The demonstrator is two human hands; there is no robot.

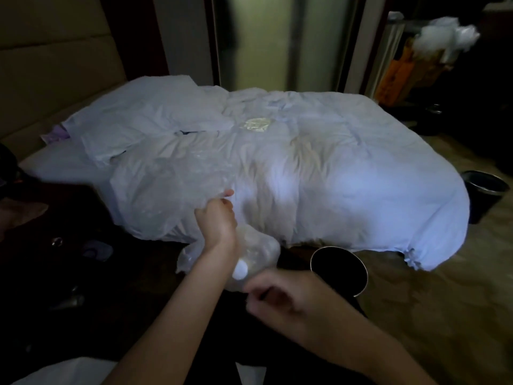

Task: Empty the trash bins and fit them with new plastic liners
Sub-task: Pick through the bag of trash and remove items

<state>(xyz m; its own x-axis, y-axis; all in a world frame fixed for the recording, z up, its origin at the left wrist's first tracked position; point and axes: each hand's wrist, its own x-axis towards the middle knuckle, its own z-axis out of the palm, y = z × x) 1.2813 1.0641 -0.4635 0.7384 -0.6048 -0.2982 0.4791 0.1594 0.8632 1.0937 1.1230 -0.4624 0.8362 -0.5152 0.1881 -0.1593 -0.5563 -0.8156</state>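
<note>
Overall: a dim bedroom seen from above; both hands work a clear liner [166,195] at the near edge of a bed [361,176].
Left hand [218,222]: at centre frame, fingers curled tight round a bunch of the liner's upper part.
Right hand [277,291]: at 5 o'clock from the left hand, near it and blurred; fingers curled, gripping the liner's lower bunched end.
Liner: held between the two hands in front of the bed's edge; its loose sheet spreads toward 10 o'clock over the white bedding.
White item [240,269]: small and round, inside the liner's lower bunch, between the hands; what it is cannot be told.
Near bin [334,248]: dark, round, with a metal rim, upright on the floor at 2 o'clock from the right hand, just beside it; its inside is too dark to read.
Far bin [481,204]: dark, upright on the floor at the frame's 3 o'clock, by the bed's far corner, well apart from the hands.
Folded plastic [256,125]: a small flat piece lying on the bed at 12 o'clock from the left hand, well apart from it.
Pillows [144,112]: at 10 o'clock, against the padded headboard [55,65].
Cart [402,68]: at 2 o'clock in the dark, with white bundles [444,37] on top.
</note>
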